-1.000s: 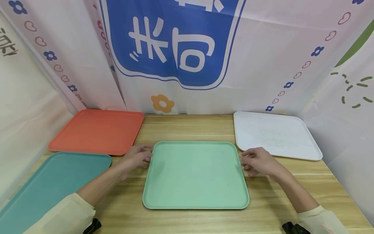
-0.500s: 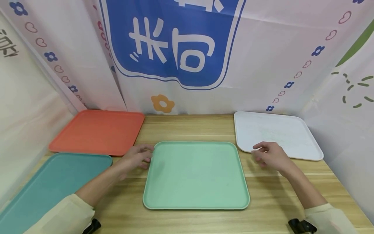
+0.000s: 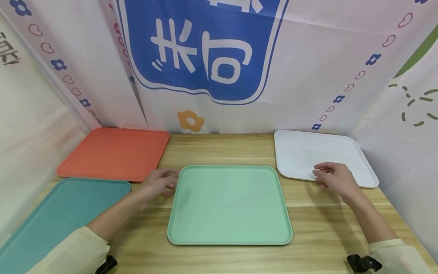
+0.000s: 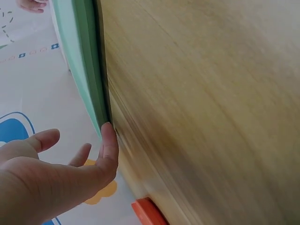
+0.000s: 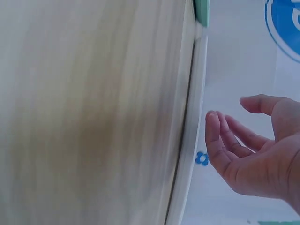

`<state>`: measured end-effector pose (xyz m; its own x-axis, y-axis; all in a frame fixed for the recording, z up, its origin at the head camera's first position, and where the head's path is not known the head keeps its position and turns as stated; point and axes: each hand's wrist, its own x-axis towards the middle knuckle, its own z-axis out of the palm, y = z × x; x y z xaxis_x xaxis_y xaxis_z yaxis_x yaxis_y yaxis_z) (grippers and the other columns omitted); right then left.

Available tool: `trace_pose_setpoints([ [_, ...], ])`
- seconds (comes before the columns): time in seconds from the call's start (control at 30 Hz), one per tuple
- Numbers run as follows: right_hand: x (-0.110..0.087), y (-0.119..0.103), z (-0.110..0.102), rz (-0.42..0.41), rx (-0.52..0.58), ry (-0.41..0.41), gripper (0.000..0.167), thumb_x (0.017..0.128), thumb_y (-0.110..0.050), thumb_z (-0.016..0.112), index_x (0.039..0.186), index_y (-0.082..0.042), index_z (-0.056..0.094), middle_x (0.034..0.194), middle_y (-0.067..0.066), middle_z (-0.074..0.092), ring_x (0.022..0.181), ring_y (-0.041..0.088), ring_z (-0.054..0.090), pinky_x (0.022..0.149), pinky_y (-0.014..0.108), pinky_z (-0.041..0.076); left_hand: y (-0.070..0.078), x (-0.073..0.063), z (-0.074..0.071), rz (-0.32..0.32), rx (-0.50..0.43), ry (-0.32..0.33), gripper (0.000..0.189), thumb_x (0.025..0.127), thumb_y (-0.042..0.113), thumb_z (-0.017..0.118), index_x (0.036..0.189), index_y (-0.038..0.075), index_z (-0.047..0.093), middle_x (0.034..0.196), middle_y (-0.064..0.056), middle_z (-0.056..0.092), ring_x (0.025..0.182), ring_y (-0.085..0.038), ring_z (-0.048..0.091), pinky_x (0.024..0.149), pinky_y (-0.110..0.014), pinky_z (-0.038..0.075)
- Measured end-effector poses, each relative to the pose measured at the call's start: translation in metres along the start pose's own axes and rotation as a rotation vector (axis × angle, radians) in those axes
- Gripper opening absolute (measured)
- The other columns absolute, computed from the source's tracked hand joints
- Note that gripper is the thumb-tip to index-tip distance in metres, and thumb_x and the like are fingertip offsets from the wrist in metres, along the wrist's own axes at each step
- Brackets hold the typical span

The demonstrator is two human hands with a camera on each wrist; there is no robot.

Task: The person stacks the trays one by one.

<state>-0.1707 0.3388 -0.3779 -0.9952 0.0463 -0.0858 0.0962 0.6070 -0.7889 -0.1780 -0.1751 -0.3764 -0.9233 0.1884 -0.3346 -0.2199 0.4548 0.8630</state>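
A light green tray (image 3: 230, 205) lies flat in the middle of the wooden table. At its left edge rests my left hand (image 3: 159, 184), fingers loosely bent; the left wrist view shows a fingertip right at the side of the green tray (image 4: 84, 56). My right hand (image 3: 337, 180) is over the front edge of a white tray (image 3: 308, 150) at the back right. In the right wrist view the right hand (image 5: 258, 150) has relaxed, slightly bent fingers and a raised thumb, holding nothing, beside the white tray's rim (image 5: 190, 126).
An orange-red tray (image 3: 116, 152) lies at the back left, with a teal tray (image 3: 68, 213) in front of it. Bare wood (image 3: 222, 146) shows behind the green tray. Printed white cloth (image 3: 219, 118) hangs along the back and both sides.
My right hand has left the green tray's right edge and moved right to the white tray's front edge. The left hand and all the trays have stayed in place.
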Motion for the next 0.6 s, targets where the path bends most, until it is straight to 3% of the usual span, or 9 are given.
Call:
trace_pose_setpoints([
  [0.17, 0.000, 0.014, -0.011, 0.000, -0.037, 0.079, 0.047, 0.103, -0.016, 0.060, 0.133, 0.019, 0.054, 0.106, 0.021, 0.071, 0.074, 0.002, 0.067, 0.063, 0.029, 0.062, 0.000, -0.002, -0.004, 0.041, 0.018, 0.018, 0.048, 0.105, 0.013, 0.050, 0.148, -0.008, 0.044, 0.135, -0.026, 0.056, 0.112, -0.033, 0.059, 0.086, -0.041, 0.059],
  [0.3, 0.000, 0.022, -0.021, 0.000, -0.150, 0.145, 0.046, 0.103, -0.021, 0.060, 0.132, 0.015, 0.058, 0.110, 0.025, 0.070, 0.075, 0.004, 0.065, 0.062, 0.023, 0.057, 0.001, -0.005, -0.007, 0.096, 0.037, 0.026, 0.046, 0.108, 0.014, 0.048, 0.148, -0.008, 0.045, 0.136, -0.027, 0.055, 0.114, -0.036, 0.060, 0.085, -0.042, 0.059],
  [0.5, -0.001, 0.030, -0.029, 0.010, -0.279, 0.206, 0.046, 0.103, -0.027, 0.060, 0.130, 0.010, 0.063, 0.124, 0.032, 0.065, 0.096, 0.027, 0.066, 0.071, 0.025, 0.046, 0.002, -0.008, -0.007, 0.211, 0.158, 0.070, 0.039, 0.108, 0.014, 0.052, 0.140, -0.008, 0.054, 0.130, -0.026, 0.060, 0.114, -0.039, 0.062, 0.084, -0.044, 0.060],
  [0.6, -0.001, 0.034, -0.032, 0.010, -0.297, 0.226, 0.046, 0.103, -0.027, 0.061, 0.130, 0.010, 0.063, 0.126, 0.032, 0.065, 0.098, 0.029, 0.067, 0.073, 0.029, 0.046, 0.002, -0.009, -0.004, 0.299, 0.246, 0.112, 0.035, 0.106, 0.012, 0.056, 0.134, -0.008, 0.060, 0.124, -0.024, 0.065, 0.112, -0.038, 0.064, 0.084, -0.044, 0.060],
])
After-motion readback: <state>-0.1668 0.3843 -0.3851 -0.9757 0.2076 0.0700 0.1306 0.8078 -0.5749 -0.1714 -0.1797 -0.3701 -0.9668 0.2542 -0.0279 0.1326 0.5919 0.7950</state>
